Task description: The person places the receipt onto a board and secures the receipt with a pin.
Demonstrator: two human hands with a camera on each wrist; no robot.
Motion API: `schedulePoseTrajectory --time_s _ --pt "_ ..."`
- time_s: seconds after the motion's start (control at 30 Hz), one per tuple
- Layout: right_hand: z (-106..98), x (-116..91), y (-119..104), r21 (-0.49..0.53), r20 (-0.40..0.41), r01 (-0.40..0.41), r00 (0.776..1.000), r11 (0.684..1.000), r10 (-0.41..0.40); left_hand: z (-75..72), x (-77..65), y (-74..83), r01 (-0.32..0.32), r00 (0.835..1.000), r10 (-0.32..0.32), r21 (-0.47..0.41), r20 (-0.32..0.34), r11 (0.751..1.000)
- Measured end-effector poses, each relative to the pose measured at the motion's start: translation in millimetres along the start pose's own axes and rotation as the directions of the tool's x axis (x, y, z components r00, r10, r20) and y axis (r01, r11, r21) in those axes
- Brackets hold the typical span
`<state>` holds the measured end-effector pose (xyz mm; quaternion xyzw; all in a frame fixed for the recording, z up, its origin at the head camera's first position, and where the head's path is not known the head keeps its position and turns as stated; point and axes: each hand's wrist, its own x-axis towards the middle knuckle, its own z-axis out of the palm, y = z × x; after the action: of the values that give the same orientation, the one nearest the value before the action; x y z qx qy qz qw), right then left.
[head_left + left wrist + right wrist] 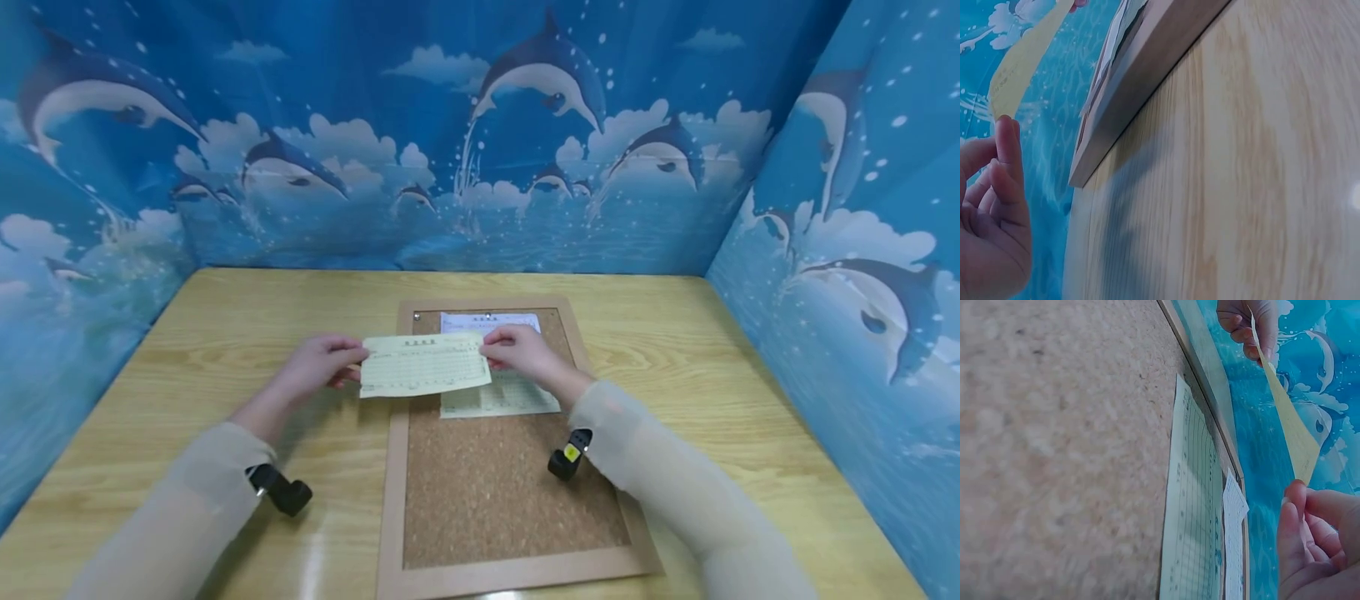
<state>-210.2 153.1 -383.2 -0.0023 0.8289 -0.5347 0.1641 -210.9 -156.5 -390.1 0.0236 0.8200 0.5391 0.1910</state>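
A pale yellow printed form (423,367) is stretched between both hands above the cork board (510,492). My left hand (318,364) pinches its left edge between thumb and fingers. At the other end my right hand (525,354) pinches the upper right edge. In the right wrist view the lifted form (1288,422) bends between the two hands, apart from the board. Under it, a pale green form (502,402) and a whitish form (491,321) lie on the upper part of the cork, partly hidden by the held sheet and right hand.
The board's wooden frame (393,500) lies on a wood-grain table (247,333). Small metallic pins (417,317) show near the board's top edge. A blue curtain (337,217) printed with dolphins stands behind and at both sides.
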Motion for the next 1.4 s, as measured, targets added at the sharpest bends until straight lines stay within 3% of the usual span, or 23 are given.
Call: schedulePoseTrajectory --time_s 0.87,1.17,1.4 --pt "-27 -35 36 -0.02 -0.011 -0.035 0.999 0.999 0.035 40.1 -6.8 8.7 -0.008 0.992 0.005 0.029 0.122 1.0" --pt "-32 -52 49 -0.008 -0.01 -0.025 1.0 1.0 0.025 51.3 -10.4 10.5 -0.074 0.979 0.064 0.046 0.196 0.996" --pt "-36 -61 56 0.028 -0.003 -0.044 0.999 0.999 0.045 59.1 -11.8 12.3 -0.076 0.974 0.063 0.054 0.217 0.996"
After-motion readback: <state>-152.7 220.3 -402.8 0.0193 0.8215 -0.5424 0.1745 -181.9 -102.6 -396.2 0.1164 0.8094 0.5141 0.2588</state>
